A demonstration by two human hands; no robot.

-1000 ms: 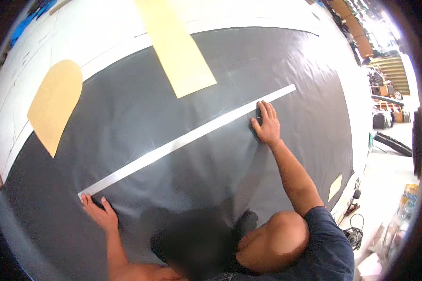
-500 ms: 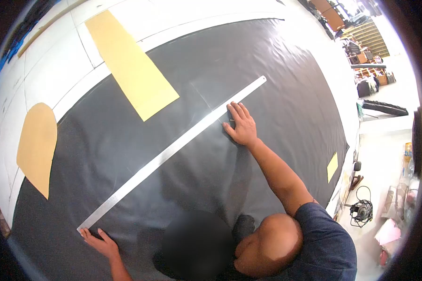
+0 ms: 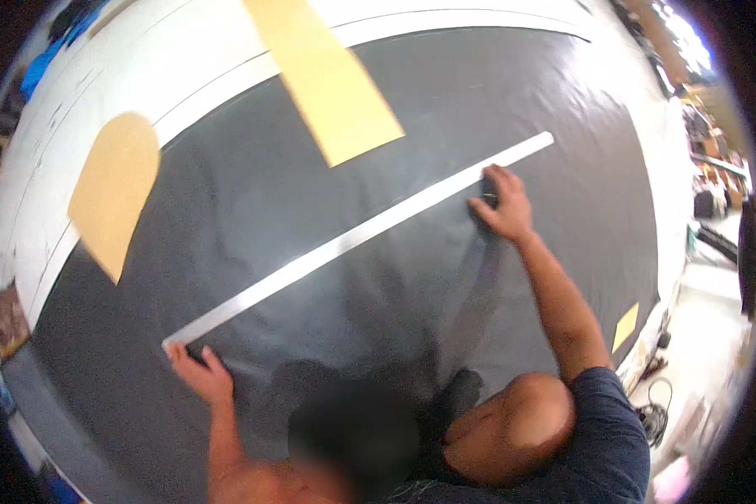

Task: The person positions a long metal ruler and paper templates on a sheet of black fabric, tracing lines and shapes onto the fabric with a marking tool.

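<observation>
A long metal ruler [image 3: 378, 225] lies diagonally on a black sheet [image 3: 311, 202]. My left hand [image 3: 203, 374] touches the ruler's lower left end with its fingertips, thumb apart. Near the upper right end, my right hand [image 3: 506, 204] rests its fingertips on the ruler's edge, with fingers and thumb spread. Above the ruler, a long yellow piece [image 3: 336, 92] overlaps the sheet's far edge. At the left, a rounded, pointed tan piece [image 3: 118, 189] lies partly on the sheet and partly on the white surface.
A small yellow piece [image 3: 625, 328] lies at the sheet's right edge. The white surface [image 3: 202, 50] borders the sheet. A bent knee [image 3: 533, 416] is at the lower right, beside a dark cable [image 3: 657, 412]. Cluttered goods [image 3: 714, 185] stand farther right.
The camera view has shifted and turned between frames. Both hands stay at the ruler, and the fingers of the right hand look more bent now.
</observation>
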